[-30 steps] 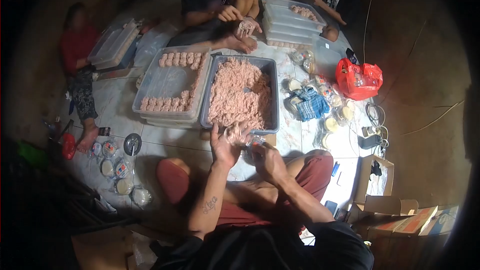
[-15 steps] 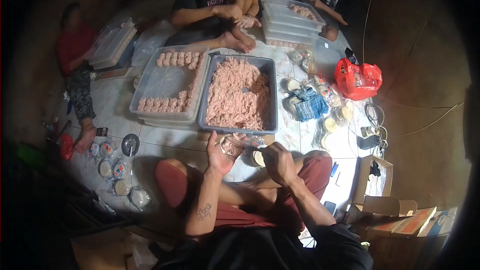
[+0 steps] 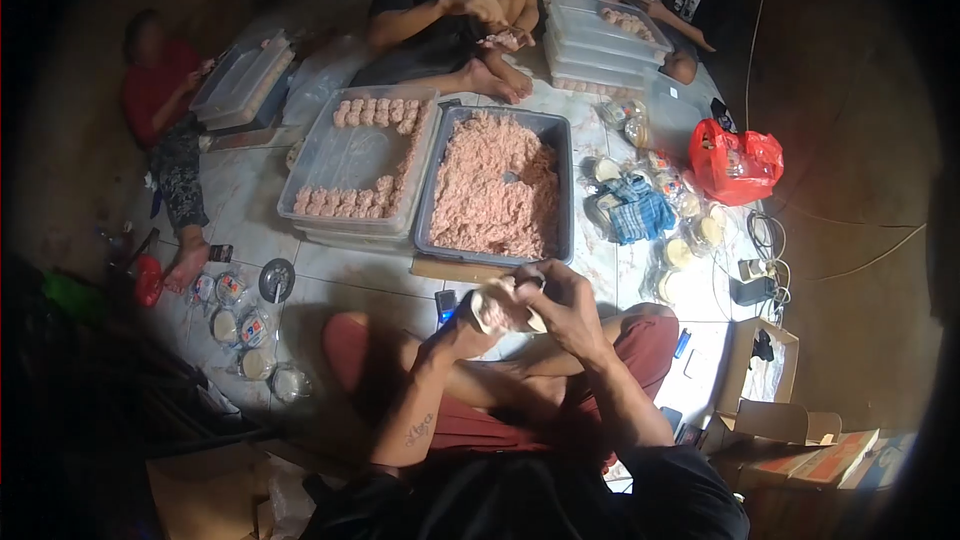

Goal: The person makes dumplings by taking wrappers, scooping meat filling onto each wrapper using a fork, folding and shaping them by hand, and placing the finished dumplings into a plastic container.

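Observation:
My left hand [image 3: 462, 336] is raised in front of my crossed legs, its fingers curled round a pale dumpling wrapper [image 3: 481, 313] with pink minced filling [image 3: 496, 316] at it. Close against its right side is my right hand [image 3: 572, 312], fingers bent and pinched together at the wrapper. A small dark thing shows by those fingertips, too blurred to name. Just beyond both hands stands a grey tub [image 3: 568, 190] heaped with pink minced meat [image 3: 490, 180]. Left of that tub, a clear plastic box [image 3: 355, 162] holds rows of shaped dumplings [image 3: 345, 202].
Packs of round wrappers [image 3: 228, 325] lie at left by a small dark dish [image 3: 277, 280]. More packs, a blue cloth [image 3: 640, 212] and a red bag [image 3: 735, 165] lie at right. Several people [image 3: 450, 20] sit around. A blue lighter [image 3: 682, 343] lies near my right knee.
My left hand has turned from palm up and curled round a wrapper. My right hand has come up from the stack of wrappers to meet it. The view has shifted slightly.

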Tool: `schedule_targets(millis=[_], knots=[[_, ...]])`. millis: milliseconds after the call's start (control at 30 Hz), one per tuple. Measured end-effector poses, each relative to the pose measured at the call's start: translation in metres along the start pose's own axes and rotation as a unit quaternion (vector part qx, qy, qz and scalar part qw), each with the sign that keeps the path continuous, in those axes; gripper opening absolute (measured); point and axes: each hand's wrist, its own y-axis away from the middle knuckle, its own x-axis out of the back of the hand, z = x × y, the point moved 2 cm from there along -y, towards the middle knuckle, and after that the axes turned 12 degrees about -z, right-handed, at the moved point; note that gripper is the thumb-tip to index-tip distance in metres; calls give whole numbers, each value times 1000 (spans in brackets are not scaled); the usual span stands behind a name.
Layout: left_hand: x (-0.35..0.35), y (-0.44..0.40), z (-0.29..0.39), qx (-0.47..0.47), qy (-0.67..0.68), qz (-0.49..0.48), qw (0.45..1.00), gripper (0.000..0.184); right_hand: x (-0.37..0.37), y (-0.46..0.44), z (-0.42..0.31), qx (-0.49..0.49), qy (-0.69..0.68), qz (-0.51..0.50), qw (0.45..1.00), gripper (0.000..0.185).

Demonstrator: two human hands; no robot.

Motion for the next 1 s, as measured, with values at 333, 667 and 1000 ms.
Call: schedule_targets(millis=[333,667,1000], knots=[[5,-3,27,-81,-30,152,985,69,-17,-9,71,179,145,180,956,12],[10,15,48,-32,-282,198,938,19,63,19,156,-187,189,144,953,31],[-1,-17,39,-58,-75,274,957,35,-10,52,96,-46,-215,-7,976,25]])
